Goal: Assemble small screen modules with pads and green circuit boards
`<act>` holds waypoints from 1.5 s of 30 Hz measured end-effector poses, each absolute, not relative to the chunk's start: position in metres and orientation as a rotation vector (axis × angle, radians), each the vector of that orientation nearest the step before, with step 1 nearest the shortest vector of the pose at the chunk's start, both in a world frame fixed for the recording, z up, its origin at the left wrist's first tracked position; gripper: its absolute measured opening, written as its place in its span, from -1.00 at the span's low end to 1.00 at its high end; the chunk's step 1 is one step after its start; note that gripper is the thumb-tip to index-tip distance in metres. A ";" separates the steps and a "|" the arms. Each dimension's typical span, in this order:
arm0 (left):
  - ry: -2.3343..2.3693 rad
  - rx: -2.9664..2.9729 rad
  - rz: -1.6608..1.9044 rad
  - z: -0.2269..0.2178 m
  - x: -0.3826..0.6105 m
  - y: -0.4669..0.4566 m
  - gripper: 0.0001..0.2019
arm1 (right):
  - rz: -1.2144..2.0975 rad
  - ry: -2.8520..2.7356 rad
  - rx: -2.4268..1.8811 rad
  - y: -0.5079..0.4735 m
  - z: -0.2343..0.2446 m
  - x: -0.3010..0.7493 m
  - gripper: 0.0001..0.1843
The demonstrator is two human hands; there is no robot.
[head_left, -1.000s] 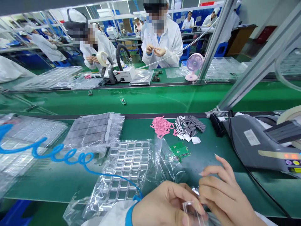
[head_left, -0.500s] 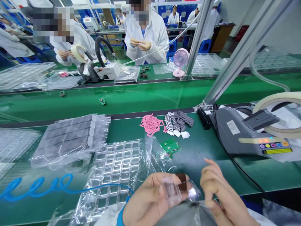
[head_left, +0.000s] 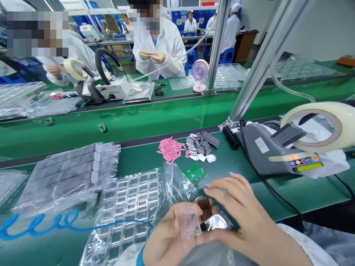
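my left hand (head_left: 169, 234) grips a clear plastic case (head_left: 190, 222), right hand (head_left: 244, 214) fingers apart; yellow label (head_left: 308, 167) on tape dispenser (head_left: 256, 160) unreadable.

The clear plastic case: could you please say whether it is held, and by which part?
The left hand holds the clear case at its underside; whether its edges are pinched cannot be told.

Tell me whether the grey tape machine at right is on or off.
It looks on: the grey tape machine has orange lights glowing on its control panel.
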State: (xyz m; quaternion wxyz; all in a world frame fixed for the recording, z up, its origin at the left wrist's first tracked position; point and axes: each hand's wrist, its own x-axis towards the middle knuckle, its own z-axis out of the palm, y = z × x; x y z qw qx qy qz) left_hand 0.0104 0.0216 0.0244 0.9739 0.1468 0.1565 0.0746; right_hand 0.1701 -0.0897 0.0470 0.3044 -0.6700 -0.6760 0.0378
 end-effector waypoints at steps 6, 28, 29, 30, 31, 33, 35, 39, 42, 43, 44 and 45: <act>0.359 0.415 0.194 0.033 0.006 0.018 -0.70 | 0.015 -1.828 -1.689 -0.067 0.061 0.159 -0.86; 0.078 0.481 0.214 0.037 0.009 0.017 -0.65 | 1.040 -1.081 -0.935 -0.071 0.030 0.152 -0.53; 0.068 0.542 0.222 0.037 0.009 0.019 -0.65 | 0.961 -1.120 -1.027 -0.072 0.038 0.154 -0.58; 0.051 0.610 0.234 0.036 0.009 0.020 -0.65 | 0.855 -1.179 -1.132 -0.073 0.046 0.156 -0.68; 0.037 0.679 0.246 0.036 0.008 0.021 -0.64 | 0.725 -1.256 -1.238 -0.074 0.054 0.157 -0.78; 0.045 0.796 0.263 0.037 0.006 0.023 -0.64 | 0.456 -1.419 -1.431 -0.074 0.069 0.157 -0.83; 0.086 0.878 0.265 0.039 0.004 0.024 -0.67 | 0.254 -1.543 -1.555 -0.075 0.078 0.155 -0.82; 0.139 1.011 0.233 0.044 -0.001 0.024 -0.70 | 0.117 -1.629 -1.638 -0.078 0.079 0.152 -0.84; 0.155 1.057 0.163 0.048 -0.003 0.025 -0.66 | 0.103 -1.642 -1.643 -0.080 0.076 0.153 -0.84; 0.151 1.059 0.151 0.050 -0.003 0.026 -0.65 | 0.098 -1.640 -1.646 -0.081 0.075 0.153 -0.84; 0.147 1.059 0.144 0.051 -0.002 0.026 -0.64 | 0.093 -1.638 -1.650 -0.081 0.075 0.153 -0.84; 0.142 1.064 0.142 0.052 -0.002 0.027 -0.63 | 0.089 -1.636 -1.653 -0.081 0.075 0.153 -0.83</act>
